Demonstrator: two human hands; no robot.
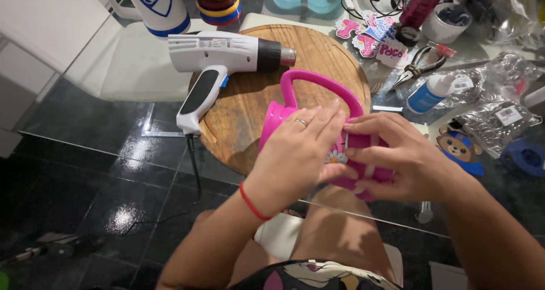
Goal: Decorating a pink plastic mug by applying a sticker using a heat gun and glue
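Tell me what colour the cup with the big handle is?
The cup is bright pink, handle included, seen in the head view, held between the left hand and right hand.

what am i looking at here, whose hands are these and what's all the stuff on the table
This is one picture from a camera worn on a person's head, looking down at their own two bare hands; no machine is involved. The left hand and right hand both grip a pink mug with a big loop handle and a daisy sticker. Behind it, a white heat gun lies on a round wooden board on a glass table. To the right are pliers, a small bottle and colourful cut-outs.
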